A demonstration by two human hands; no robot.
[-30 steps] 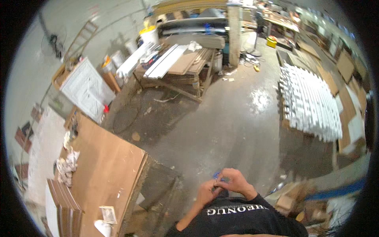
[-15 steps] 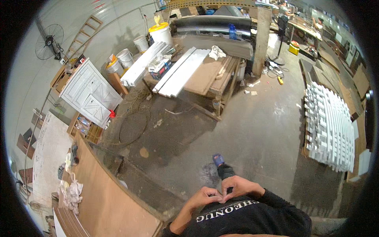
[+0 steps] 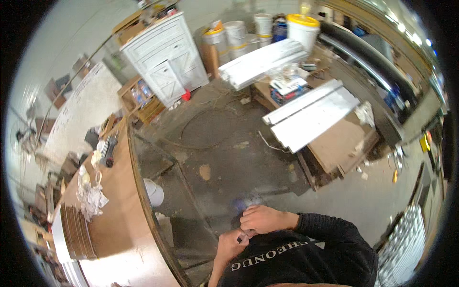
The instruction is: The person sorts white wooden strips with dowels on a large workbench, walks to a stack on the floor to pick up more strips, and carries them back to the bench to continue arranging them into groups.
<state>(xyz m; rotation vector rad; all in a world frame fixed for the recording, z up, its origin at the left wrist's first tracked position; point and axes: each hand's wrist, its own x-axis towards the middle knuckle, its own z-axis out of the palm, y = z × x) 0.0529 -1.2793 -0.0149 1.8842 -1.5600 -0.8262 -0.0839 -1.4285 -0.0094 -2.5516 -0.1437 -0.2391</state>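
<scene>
My left hand (image 3: 232,245) and my right hand (image 3: 268,219) meet close in front of my black top (image 3: 306,260). The fingers of both are closed and pressed together at the tips. A tiny dark bit shows between them, too small and blurred to name. The right hand lies over part of the left one's fingers. To the left of my hands stands a wooden worktable (image 3: 119,225), which neither hand touches. On it are a crumpled whitish cloth (image 3: 93,198) and a stack of thin brown strips (image 3: 79,232).
A white bucket (image 3: 154,193) stands beside the table's edge. Ahead, a low bench (image 3: 337,150) bears white boards (image 3: 318,115). A white cabinet (image 3: 162,60), a yellow-lidded bucket (image 3: 302,36) and a coiled hose (image 3: 182,131) lie farther off. White slats (image 3: 406,244) are stacked at the right.
The view has swung left, so the worktable fills more of it and the bench has shifted right. My hands have stayed together; the right now lies over the left.
</scene>
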